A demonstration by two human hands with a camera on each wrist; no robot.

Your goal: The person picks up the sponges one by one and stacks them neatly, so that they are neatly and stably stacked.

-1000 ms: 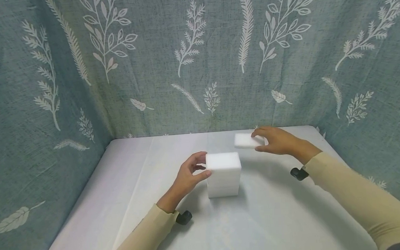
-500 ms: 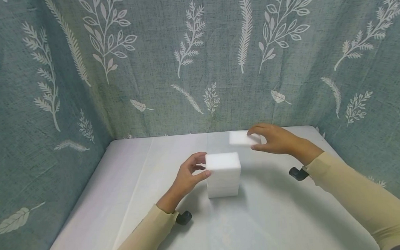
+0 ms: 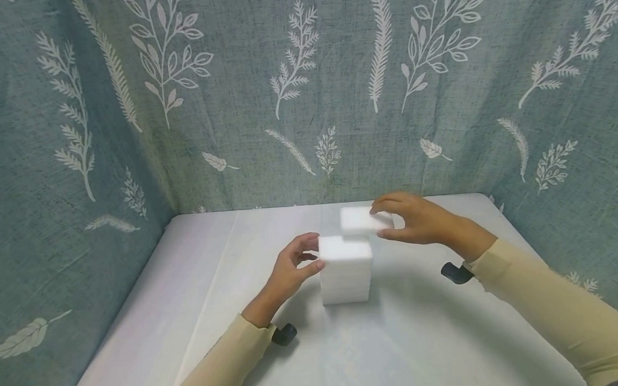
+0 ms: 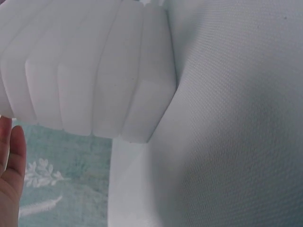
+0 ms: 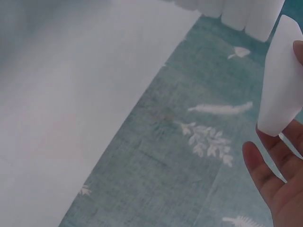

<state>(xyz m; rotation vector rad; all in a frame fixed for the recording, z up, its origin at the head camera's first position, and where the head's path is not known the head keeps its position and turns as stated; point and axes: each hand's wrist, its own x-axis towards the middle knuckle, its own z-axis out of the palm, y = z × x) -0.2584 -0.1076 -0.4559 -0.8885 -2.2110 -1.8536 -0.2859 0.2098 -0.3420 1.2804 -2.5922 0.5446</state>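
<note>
A stack of white sponges (image 3: 345,281), several flat blocks piled evenly, stands upright mid-table. In the left wrist view the seams between the stacked layers (image 4: 78,80) show clearly. My left hand (image 3: 285,270) holds the stack's upper left side, thumb at the front corner and fingers at the back; some fingertips are hidden behind it. Over the back right of the stack's top, my right hand (image 3: 417,219) pinches one more white sponge (image 3: 356,219) by its right end, between thumb and fingers. Whether that sponge touches the stack I cannot tell.
A white cloth covers the table (image 3: 232,331). Green-blue fabric with white leaf prints (image 3: 241,103) hangs behind it and along both sides. A small black device (image 3: 284,335) sits at the left wrist, and another black device (image 3: 456,273) at the right.
My right hand has carried its sponge leftward, from beyond the stack's right side to over the stack's back right. The left hand and the stack have stayed in place.
</note>
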